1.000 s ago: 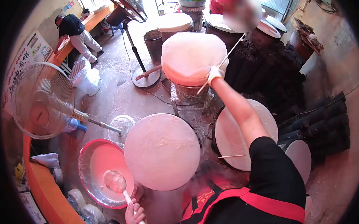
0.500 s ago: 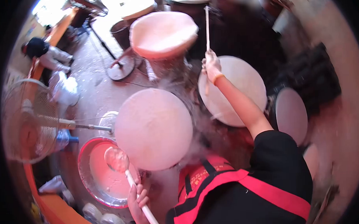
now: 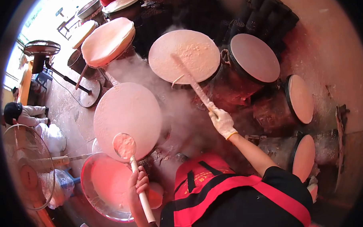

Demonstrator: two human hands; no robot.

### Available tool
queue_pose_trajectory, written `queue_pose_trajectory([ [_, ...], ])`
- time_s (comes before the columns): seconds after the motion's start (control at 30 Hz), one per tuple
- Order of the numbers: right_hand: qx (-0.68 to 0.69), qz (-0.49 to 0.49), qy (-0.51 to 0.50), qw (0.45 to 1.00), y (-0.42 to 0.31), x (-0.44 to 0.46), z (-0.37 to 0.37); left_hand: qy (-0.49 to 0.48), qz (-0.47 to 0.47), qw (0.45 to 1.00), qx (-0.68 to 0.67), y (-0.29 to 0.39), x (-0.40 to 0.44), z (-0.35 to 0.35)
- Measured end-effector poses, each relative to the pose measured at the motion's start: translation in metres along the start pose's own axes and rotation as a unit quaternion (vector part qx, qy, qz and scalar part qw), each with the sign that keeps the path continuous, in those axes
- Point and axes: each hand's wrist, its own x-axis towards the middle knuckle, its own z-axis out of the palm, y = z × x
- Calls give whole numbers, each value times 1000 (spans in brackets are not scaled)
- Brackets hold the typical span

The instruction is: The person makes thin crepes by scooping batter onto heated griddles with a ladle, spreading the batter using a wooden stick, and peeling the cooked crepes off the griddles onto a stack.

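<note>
My left hand (image 3: 139,182) is closed around the pale handle of a ladle (image 3: 125,146) filled with thick, lumpy batter. The ladle is above the near edge of a round griddle (image 3: 127,109) with a smooth pale surface. Below it is a red-rimmed basin (image 3: 83,173) of batter (image 3: 109,178). My right hand (image 3: 222,121), in a whitish glove, grips a long flat wooden scraper (image 3: 195,85). Its far end reaches over another round griddle (image 3: 160,54), where rough batter lies on the right part. A pale curl hangs by the scraper at that griddle's near edge.
Steam drifts between the griddles. More round griddles (image 3: 254,57) curve away to the right. A stack of pale round sheets (image 3: 108,41) stands far left. A fan (image 3: 29,171) and a seated person (image 3: 27,114) are at left; dark cylinders (image 3: 266,20) are piled behind.
My view has turned right, bringing more right-hand griddles into sight. The scraper, earlier pointing away past the griddle, now reaches over its batter. The ladle has shifted from above the basin to the griddle's edge.
</note>
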Motion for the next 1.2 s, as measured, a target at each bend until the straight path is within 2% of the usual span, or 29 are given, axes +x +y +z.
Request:
queue_pose_trajectory([
  [0.13,-11,-102,-44,994,9,-43,-4,-3,27,1000,8,-31,-8,-15],
  [0.27,44,-93,-97,990,27,-67,-16,16,24,999,-27,-63,-24,-29],
  [0.3,-13,-62,-196,979,31,-72,-23,11,22,999,-41,-72,-30,-30],
  [0.4,256,-167,-108,946,90,-114,8,-9,21,997,-74,-94,-41,-36],
  [0.47,395,-63,-206,893,96,-122,-5,-7,28,995,-95,-105,-54,-52],
  [0.5,468,98,-316,820,74,-122,-47,9,44,994,-96,-111,-60,-58],
  [0.53,511,254,-412,711,54,-119,-80,19,51,992,-114,-117,-65,-63],
  [0.67,523,269,-465,662,8,-108,-131,21,76,984,-162,-123,-86,-86],
  [0.77,480,226,-555,640,-40,-90,-145,5,110,974,-196,-115,-101,-109],
  [0.83,431,172,-603,649,-82,-81,-139,0,148,966,-214,-101,-113,-121],
  [0.93,363,97,-656,654,-157,-88,-107,-12,249,955,-163,-62,-141,-159],
  [0.97,335,69,-673,656,-182,-93,-92,74,333,939,-43,-45,-147,-177],
  [1.0,306,41,-687,657,-206,-101,-75,215,425,876,75,-28,-148,-195],
  [1.03,289,26,-699,654,-231,-112,-55,310,458,815,170,-4,-147,-225],
  [1.07,262,-15,-689,676,-255,-128,-32,452,446,698,331,25,-149,-245],
  [1.1,236,-58,-675,696,-276,-144,0,507,471,572,441,54,-148,-270],
  [1.17,139,-138,-670,716,-306,-156,66,562,455,279,633,111,-140,-329],
  [1.2,123,-231,-642,720,-304,-160,97,504,393,245,729,134,-131,-361],
])
